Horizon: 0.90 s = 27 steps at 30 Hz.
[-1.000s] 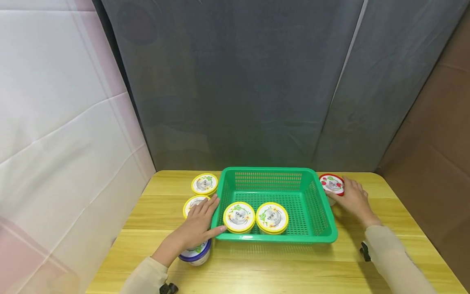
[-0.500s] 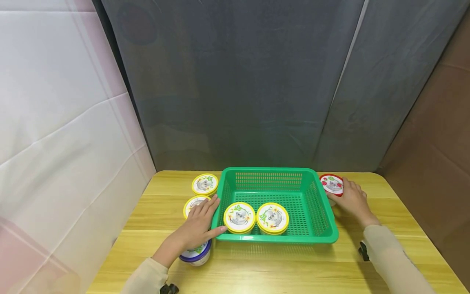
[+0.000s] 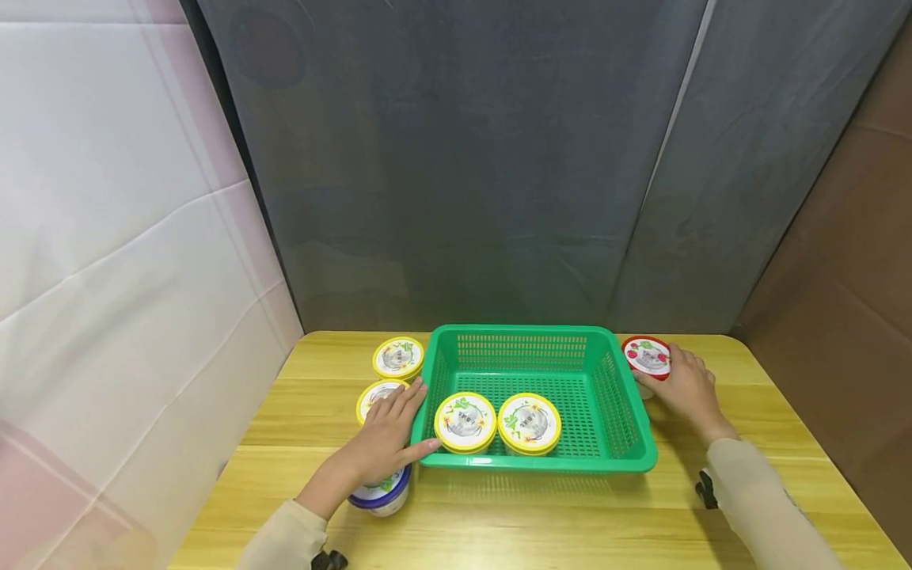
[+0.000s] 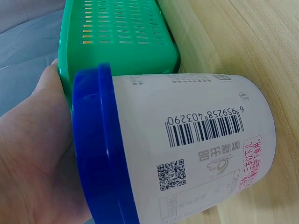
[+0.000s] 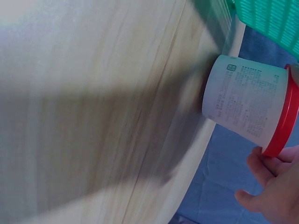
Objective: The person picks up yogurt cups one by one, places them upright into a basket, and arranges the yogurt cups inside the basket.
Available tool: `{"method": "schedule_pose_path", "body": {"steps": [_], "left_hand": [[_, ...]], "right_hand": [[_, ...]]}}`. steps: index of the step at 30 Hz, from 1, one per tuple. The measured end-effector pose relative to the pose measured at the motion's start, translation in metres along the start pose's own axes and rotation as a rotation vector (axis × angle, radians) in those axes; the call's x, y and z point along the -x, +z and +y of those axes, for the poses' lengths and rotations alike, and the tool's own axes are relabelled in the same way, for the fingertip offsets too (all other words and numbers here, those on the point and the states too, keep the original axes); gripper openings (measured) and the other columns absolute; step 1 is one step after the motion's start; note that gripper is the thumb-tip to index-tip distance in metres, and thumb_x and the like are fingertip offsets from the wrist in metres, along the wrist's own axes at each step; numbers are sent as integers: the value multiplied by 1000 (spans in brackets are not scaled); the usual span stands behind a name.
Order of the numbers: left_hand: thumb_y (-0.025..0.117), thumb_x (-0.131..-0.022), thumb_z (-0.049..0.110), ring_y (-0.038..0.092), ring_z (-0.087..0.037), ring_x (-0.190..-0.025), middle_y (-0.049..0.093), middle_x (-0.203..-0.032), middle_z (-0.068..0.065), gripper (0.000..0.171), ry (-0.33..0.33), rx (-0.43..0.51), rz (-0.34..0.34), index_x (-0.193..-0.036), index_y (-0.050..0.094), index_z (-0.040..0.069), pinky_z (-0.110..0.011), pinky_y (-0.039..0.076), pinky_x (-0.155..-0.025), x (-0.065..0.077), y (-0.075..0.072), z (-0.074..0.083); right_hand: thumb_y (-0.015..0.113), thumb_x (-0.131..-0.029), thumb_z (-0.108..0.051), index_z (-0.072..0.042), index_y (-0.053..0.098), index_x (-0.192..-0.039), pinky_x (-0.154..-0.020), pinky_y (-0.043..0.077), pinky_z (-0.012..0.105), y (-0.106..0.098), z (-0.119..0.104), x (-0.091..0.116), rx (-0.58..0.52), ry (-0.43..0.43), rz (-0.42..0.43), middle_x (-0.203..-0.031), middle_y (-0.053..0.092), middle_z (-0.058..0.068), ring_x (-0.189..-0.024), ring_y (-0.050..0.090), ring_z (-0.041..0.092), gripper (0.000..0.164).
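My left hand (image 3: 382,442) rests with extended fingers on the left rim of a green plastic basket (image 3: 534,463), thumb over its front corner. Under that hand, outside the basket, stands a paper tub with a blue-purple lid (image 3: 381,495); the left wrist view shows its barcoded white side (image 4: 201,126). At the far right, beside the basket, my right hand (image 3: 687,388) grips a red-lidded paper tub (image 3: 647,356) by its lid edge, thumb on the near side. The right wrist view shows the tub's printed wall (image 5: 247,98), with fingers (image 5: 261,168) at the red rim.
Inside the basket, along its front, sit two yellow-lidded tubs, one left (image 3: 465,422) and one right (image 3: 530,423). Left of the basket stand a rear yellow-lidded tub (image 3: 397,357) and another (image 3: 374,394) partly under my left hand. Grey fabric (image 3: 463,198) hangs behind the wooden table (image 3: 499,522).
The red-lidded tub shifts and tips very slightly in my right hand. My left hand and the basket stay where they were.
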<state>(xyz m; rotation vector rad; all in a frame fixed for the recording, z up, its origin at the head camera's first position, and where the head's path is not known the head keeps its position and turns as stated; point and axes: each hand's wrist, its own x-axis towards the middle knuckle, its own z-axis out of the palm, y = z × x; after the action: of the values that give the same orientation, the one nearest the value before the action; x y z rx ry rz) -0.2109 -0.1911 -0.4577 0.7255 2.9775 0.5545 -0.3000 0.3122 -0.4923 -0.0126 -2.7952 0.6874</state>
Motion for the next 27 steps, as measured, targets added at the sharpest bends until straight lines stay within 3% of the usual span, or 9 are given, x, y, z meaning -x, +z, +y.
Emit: {"method": "schedule_pose_path", "body": {"steps": [12,19,27], "left_hand": [[51,-97,58,16,-43,-153,14,-168,-12,87,-1,10,1,-159,18,7,-69,14,-118,1,1,0],[51,-97,58,15,-43,-153,13,-168,-12,87,-4,7,-3,-159,17,7,-69,13,-118,0,-1,-1],[50,-97,59,15,-42,-153,13,-168,-11,87,-2,-3,-2,-159,17,8,-68,14,-119,0,0,-1]], "right_hand": [[67,-86,-59,11,36,-143,-93,30,65,-21,2,-2,-39,0,39,-136,48,36,-119,43,52,95],[65,-87,-59,13,28,-148,-95,28,69,-37,-3,-6,-26,23,30,-141,41,40,-124,39,55,102],[64,-87,-59,13,28,-147,-91,33,71,-53,-11,-10,-13,18,45,-136,42,38,-119,41,52,100]]}}
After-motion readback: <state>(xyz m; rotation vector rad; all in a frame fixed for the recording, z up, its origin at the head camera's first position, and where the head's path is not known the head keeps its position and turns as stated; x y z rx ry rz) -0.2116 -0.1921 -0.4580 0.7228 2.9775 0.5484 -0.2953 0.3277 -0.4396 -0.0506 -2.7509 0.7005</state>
